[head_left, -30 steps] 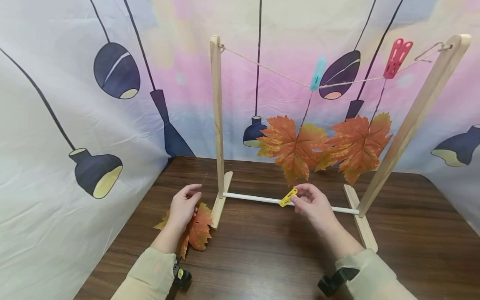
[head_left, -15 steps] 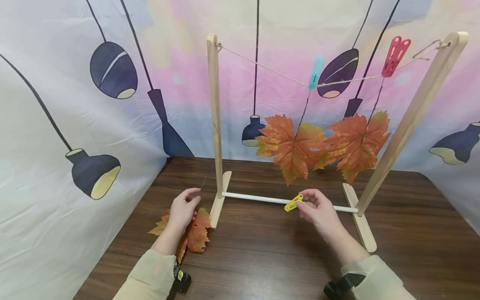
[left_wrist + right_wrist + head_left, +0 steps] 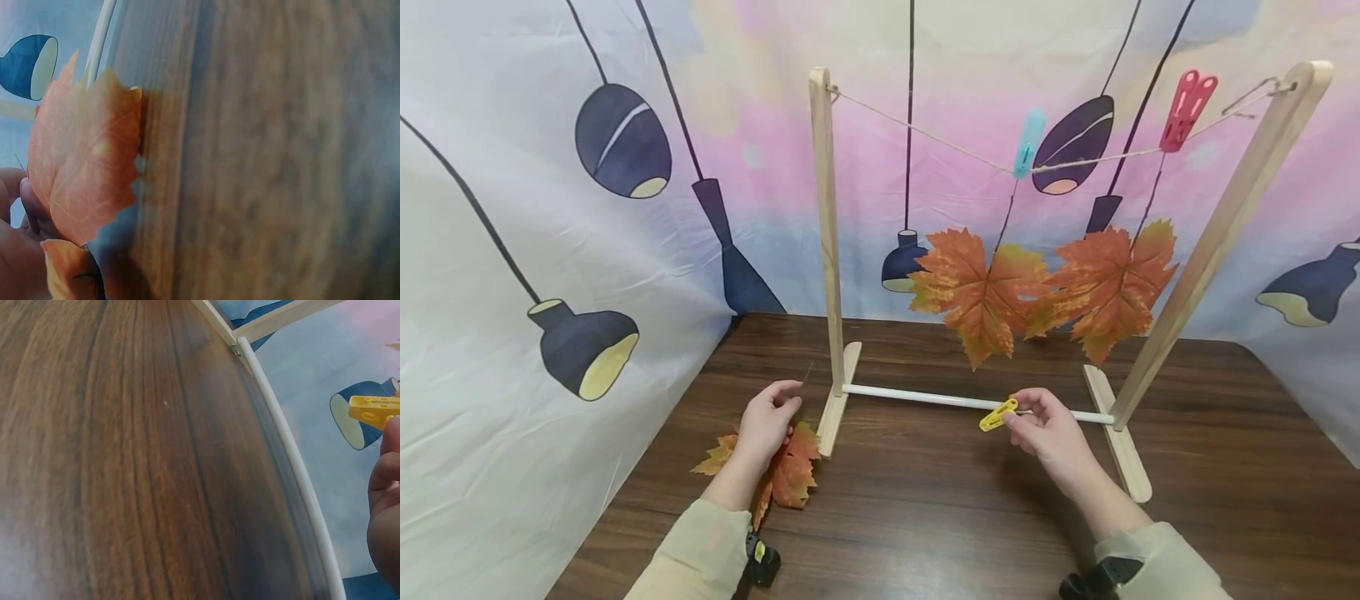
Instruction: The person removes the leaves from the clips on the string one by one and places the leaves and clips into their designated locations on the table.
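Note:
My left hand (image 3: 765, 427) pinches the thin stem of an orange artificial maple leaf (image 3: 793, 477) at the left of the rack. The leaf hangs below the fingers, partly hidden by the hand in the head view. In the left wrist view the leaf (image 3: 87, 162) stands beside the thumb. Between thumb and fingers, my right hand (image 3: 1051, 437) grips a yellow clothespin (image 3: 998, 415), in front of the rack's white bar. The same clothespin (image 3: 374, 409) shows at the right edge of the right wrist view.
A wooden rack (image 3: 827, 242) with a white bottom bar (image 3: 917, 397) stands on the brown table (image 3: 895, 508). On its twine (image 3: 925, 130), a teal clothespin (image 3: 1029, 143) and a red clothespin (image 3: 1186, 112) each hold a hanging maple leaf. A printed cloth hangs behind.
My right hand has moved a little right and down with the yellow clothespin, whose tilt has changed slightly. The left hand has sunk slightly, still holding the leaf.

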Available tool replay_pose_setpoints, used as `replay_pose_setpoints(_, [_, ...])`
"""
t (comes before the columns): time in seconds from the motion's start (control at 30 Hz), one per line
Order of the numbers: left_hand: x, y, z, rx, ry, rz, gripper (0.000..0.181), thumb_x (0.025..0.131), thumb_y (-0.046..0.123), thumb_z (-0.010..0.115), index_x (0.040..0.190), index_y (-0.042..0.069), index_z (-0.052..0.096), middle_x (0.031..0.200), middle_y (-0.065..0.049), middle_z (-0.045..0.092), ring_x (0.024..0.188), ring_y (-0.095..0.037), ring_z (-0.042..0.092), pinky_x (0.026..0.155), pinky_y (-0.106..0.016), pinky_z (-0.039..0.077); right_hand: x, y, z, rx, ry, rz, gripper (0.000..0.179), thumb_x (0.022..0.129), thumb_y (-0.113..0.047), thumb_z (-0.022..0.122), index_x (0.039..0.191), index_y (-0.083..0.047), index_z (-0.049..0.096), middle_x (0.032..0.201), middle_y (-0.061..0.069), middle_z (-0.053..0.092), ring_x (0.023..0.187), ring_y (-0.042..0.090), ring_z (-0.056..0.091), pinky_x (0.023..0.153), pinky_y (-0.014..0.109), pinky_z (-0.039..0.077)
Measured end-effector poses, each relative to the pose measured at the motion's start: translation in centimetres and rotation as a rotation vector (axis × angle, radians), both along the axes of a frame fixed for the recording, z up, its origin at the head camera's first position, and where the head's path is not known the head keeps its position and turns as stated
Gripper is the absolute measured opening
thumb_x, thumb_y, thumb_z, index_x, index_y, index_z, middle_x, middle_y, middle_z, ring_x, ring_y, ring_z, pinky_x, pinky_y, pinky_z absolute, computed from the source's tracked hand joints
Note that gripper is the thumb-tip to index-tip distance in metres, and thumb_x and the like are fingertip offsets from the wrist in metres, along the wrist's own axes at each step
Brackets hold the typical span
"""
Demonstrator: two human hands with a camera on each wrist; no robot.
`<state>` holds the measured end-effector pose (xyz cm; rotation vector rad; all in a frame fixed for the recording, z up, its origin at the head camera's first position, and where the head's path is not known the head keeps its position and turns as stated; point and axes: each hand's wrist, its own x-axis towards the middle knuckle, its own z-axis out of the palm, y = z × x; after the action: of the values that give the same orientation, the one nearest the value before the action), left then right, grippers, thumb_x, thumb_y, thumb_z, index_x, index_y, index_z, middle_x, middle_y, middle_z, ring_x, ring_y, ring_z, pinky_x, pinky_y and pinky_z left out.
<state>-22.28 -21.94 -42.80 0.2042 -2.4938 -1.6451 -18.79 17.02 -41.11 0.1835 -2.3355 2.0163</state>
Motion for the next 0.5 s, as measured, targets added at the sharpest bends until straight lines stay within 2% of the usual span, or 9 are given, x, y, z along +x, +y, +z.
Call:
replay_pose_setpoints(0.3, [-0.1, -0.1, -0.5, 0.024, -0.012, -0.008, 0.031, 0.095, 0.012, 0.053, 0.125, 0.01, 0.057, 0.095, -0.011, 0.05, 0.05, -0.014, 0.048, 0.043, -0.025, 0.044, 0.8, 1.0, -1.0, 0.002, -0.004, 0.003, 0.03, 0.087, -0.002, 0.062, 0.11, 0.005, 0.044, 0.089, 0.009, 0.052, 0.064, 0.013, 0.054, 0.052, 0.022, 0.043])
replay_pose_setpoints(0.5, [-0.2, -0.3, -0.4, 0.037, -0.005, -0.001, 0.031, 0.095, 0.01, 0.053, 0.125, 0.009, 0.056, 0.092, -0.01, 0.05, 0.049, -0.013, 0.047, 0.041, -0.025, 0.043, 1.3, 1.6, -1.9, 0.004, -0.011, 0.002, 0.03, 0.087, -0.001, 0.061, 0.11, 0.007, 0.043, 0.088, 0.009, 0.052, 0.064, 0.013, 0.054, 0.051, 0.022, 0.042])
